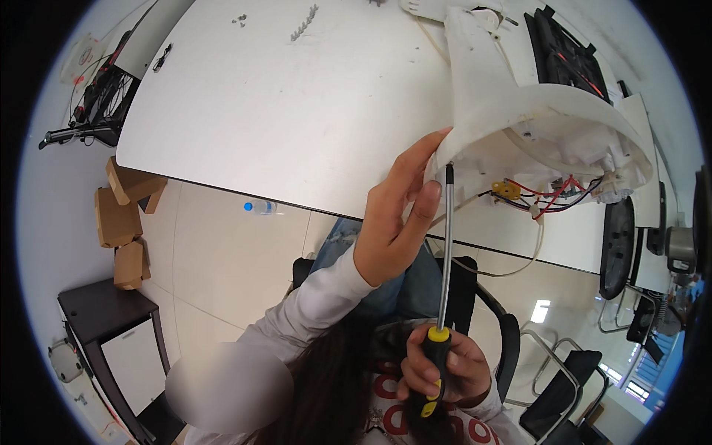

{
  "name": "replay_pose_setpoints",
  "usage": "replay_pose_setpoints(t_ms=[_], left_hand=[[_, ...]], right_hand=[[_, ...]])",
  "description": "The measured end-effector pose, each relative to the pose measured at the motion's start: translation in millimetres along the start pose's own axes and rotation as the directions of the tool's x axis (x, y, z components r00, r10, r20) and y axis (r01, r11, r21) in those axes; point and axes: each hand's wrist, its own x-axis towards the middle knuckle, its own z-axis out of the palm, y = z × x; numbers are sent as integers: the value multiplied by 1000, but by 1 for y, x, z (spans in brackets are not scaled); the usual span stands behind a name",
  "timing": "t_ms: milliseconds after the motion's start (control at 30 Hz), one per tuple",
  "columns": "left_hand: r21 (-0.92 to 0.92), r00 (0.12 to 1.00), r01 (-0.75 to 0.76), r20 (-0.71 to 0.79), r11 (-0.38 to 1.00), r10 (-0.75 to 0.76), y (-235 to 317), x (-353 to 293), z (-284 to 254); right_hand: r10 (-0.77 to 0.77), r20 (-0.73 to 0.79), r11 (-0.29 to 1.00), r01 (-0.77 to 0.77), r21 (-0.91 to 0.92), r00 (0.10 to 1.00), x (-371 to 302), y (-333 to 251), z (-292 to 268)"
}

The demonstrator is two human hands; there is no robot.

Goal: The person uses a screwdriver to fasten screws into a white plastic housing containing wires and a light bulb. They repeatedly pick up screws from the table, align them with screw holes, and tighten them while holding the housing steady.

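My right hand (452, 367) grips the black and yellow handle of a long screwdriver (446, 259). Its dark tip reaches up to the inner left rim of a white plastic housing (549, 104), at or very near a small recess there. My left hand (397, 211) is closed on that same rim, thumb on the near side and fingers round the outside. The housing's open, bowl-like end faces me, and red and black wires with a yellow part (506, 190) show inside. A pale cable (512, 273) loops down from it past the table edge.
The housing rests on a white table (297, 111). Several screws (304, 22) lie at its far side. A black tool case (567, 55) stands open at the far right. Cardboard boxes (119, 215) and a water bottle (259, 208) are on the floor, with chairs (564, 386) at the right.
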Motion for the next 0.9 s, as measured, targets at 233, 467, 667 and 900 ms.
replay_pose_setpoints(t_ms=[233,467,667,900], left_hand=[[29,997,73,28,997,-74,3,-1,-5],[18,996,49,78,999,-50,6,0,-9],[267,975,-140,-128,953,179,2,-14,-16],[-47,857,448,309,893,-413,38,-39,-22]], right_hand=[[19,-76,993,-28,-112,997,7,-1,3],[-10,-84,966,-12,-257,996,13,-9,1],[-24,-159,923,-39,-384,987,14,-14,-4],[-54,-229,805,-93,-585,972,12,-18,1]])
